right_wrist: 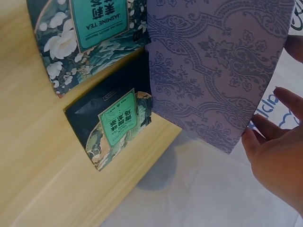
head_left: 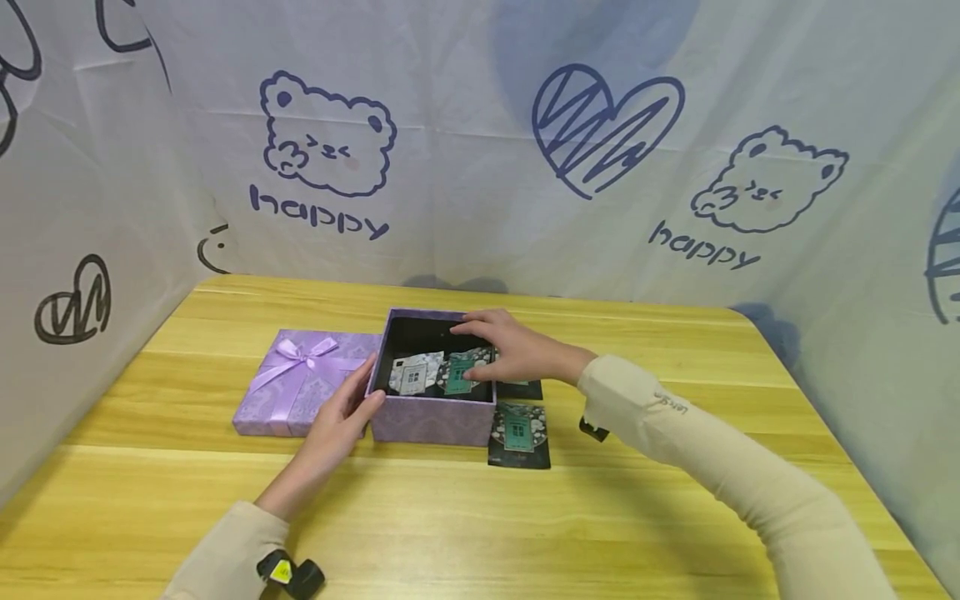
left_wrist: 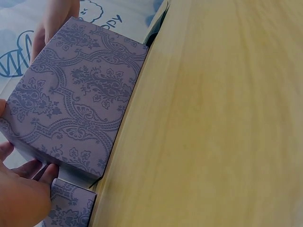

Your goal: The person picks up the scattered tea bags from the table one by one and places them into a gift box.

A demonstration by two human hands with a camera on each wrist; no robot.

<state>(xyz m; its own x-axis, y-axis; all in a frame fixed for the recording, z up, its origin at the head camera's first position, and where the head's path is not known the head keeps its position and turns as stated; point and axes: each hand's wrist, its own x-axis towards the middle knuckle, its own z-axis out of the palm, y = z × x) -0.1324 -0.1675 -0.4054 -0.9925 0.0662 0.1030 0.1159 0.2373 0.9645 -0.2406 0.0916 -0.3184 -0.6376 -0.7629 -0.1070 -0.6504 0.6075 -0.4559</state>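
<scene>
the wooden table [head_left: 480, 517] carries everything, walled round by a white cloth printed with bears and hearts. near the middle, toward the back edge, sits the open purple box [head_left: 433, 417], and its lid with the ribbon bow [head_left: 300, 379] lies touching the box's left side. the left hand [head_left: 341, 417] rests on the box's left wall with its fingers nearly straight, steadying it rather than gripping. the right hand [head_left: 510, 350] reaches over the far right rim and pinches a green tea packet [head_left: 465, 371] down inside. a pale packet [head_left: 411, 375] already lies in the box beside it. two dark packets are outside, by the box's right side: one [head_left: 519, 435] near the front corner, one [head_left: 521, 388] half hidden under the right wrist. so the packing looks about halfway: two in, two left, lid off.
</scene>
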